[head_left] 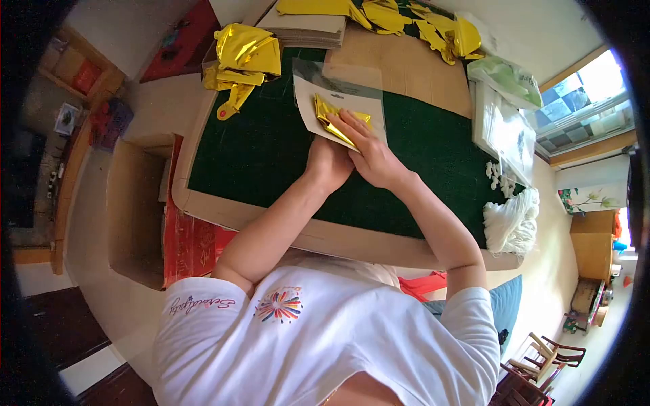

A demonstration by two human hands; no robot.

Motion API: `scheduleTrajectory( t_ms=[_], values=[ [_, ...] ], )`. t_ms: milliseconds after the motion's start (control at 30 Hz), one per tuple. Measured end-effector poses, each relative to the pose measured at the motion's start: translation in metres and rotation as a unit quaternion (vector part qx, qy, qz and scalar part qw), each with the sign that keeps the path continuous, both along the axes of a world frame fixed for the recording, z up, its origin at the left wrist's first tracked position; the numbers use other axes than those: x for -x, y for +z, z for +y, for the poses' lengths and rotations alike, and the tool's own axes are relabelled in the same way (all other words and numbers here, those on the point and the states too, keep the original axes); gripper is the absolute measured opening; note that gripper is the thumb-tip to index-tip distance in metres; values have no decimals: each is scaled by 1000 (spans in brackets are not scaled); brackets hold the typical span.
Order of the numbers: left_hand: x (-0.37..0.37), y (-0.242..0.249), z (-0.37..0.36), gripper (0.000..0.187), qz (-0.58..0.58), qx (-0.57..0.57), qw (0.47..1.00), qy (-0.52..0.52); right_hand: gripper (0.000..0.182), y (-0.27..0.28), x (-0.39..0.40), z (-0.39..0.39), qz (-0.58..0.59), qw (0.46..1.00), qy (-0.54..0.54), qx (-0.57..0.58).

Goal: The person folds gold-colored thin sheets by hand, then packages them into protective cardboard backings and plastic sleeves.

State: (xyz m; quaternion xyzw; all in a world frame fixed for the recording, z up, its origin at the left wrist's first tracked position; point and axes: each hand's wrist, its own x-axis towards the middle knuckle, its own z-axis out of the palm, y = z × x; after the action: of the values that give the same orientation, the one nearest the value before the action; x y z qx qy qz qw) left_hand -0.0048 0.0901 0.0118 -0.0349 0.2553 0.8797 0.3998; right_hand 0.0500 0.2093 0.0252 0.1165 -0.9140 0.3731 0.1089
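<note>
A white card (306,103) in or against a clear plastic bag (374,88) is held above the dark green table mat. My left hand (329,164) grips its near edge from below; the fingers are hidden beneath the card. On top of the card lies a folded, shiny gold foil balloon (326,108). My right hand (371,152) rests over this foil, its fingers stretched out and flat, pressing it against the card. The heels of both hands are close together.
More gold foil balloons (247,54) are heaped at the back left, others (440,30) at the far edge. A card stack (305,30) stands behind. Along the right edge lie clear plastic bags (504,132) and white string (511,220). An open cardboard box (139,210) is left of the table.
</note>
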Motion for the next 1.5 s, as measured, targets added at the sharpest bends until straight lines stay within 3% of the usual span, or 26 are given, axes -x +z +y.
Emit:
scheduleTrajectory(
  t_ms=[300, 367, 567, 633, 733, 933, 1267, 1500],
  values=[
    [-8, -1, -5, 52, 3, -19, 1000, -21, 66, -13, 4, 3, 6, 996, -41, -77],
    [-11, -3, -6, 54, -43, 25, 997, -63, 66, -11, 6, 4, -7, 996, -41, -73],
    [-4, -1, -24, 67, -4, 72, 996, -44, 66, -18, 5, 12, -13, 996, -31, -83],
    [5, 3, -44, 63, -20, 57, 998, -25, 68, -20, 4, 14, -8, 994, -34, -105],
    [14, 0, -60, 44, 82, 108, 990, -45, 73, -17, -2, 10, -15, 987, -37, -158],
    [18, -2, -71, 33, 151, 214, 963, -65, 76, -16, -4, 7, -23, 976, -32, -212],
    [9, -3, -73, 34, 103, 182, 975, -78, 76, -8, -13, 12, -37, 964, -11, -263],
    [9, -4, -71, 36, 170, 241, 945, -141, 73, -13, -11, 10, -32, 957, -12, -287]
  ],
)
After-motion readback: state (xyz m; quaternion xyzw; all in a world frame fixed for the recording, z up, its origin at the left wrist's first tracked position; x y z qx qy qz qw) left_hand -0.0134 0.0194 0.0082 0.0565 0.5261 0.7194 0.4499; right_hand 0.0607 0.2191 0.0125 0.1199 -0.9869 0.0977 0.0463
